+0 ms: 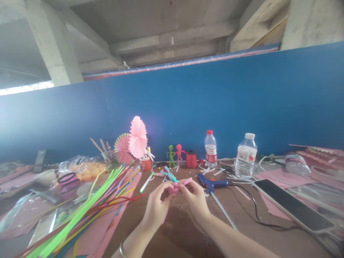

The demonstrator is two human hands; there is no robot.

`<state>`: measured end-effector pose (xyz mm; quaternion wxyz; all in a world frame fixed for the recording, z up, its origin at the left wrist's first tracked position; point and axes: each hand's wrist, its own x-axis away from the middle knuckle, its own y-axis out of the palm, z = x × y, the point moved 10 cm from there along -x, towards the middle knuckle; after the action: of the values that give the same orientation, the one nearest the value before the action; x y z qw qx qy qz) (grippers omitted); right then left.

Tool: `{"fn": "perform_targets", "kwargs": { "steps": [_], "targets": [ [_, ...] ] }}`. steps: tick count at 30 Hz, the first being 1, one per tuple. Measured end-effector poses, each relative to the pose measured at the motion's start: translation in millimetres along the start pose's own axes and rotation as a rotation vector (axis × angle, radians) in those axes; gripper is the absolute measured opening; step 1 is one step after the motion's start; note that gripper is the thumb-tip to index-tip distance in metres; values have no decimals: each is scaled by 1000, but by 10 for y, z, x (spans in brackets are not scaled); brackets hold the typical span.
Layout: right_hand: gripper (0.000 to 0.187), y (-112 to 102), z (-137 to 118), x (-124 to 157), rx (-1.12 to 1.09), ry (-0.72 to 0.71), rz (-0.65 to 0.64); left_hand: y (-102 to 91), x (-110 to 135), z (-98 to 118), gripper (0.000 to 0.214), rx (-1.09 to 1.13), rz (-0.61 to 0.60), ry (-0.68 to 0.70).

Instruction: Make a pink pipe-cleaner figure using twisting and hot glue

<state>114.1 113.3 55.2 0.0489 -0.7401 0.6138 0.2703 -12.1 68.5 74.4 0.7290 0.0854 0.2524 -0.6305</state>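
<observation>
Over the brown table (188, 229), my left hand (157, 206) and my right hand (195, 199) meet on a small pink pipe-cleaner piece (174, 188). The fingers of both hands are pinched closed on it. A short pink end sticks out above my right fingers. Just behind it lies a light-blue pipe-cleaner figure (169, 174). A blue glue gun (211, 184) lies right of my right hand, its glue stick pointing toward me.
A bundle of coloured pipe cleaners (88, 208) fans out at left. Pink paper fans (134, 141), a green figure (171, 154), a pink figure (179, 153) and a red cup (191, 159) stand by the blue wall. Two water bottles (211, 148) (245, 156) and a dark phone (292, 206) are at right.
</observation>
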Motion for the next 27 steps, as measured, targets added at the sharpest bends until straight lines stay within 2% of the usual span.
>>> {"fn": "perform_targets", "kwargs": {
  "steps": [6, 12, 16, 20, 24, 27],
  "targets": [
    [12, -31, 17, 17, 8, 5, 18, -31, 9, 38, 4, -5, 22, 52],
    [11, -11, 33, 29, 0, 0, -2, -56, 15, 105, 15, -66, 33, 124],
    [10, 15, 1, 41, -24, -15, -23, -65, 33, 162, 10, -114, 36, 193],
    [8, 59, -20, 66, -65, -23, -64, -93, 64, 255, 8, -208, 50, 325],
    [22, 95, -12, 103, -87, -30, -99, -97, 130, 357, 21, -298, 55, 496],
    [22, 158, -52, 132, -54, -78, -158, -81, 196, 414, 25, -361, 56, 598]
  ]
}}
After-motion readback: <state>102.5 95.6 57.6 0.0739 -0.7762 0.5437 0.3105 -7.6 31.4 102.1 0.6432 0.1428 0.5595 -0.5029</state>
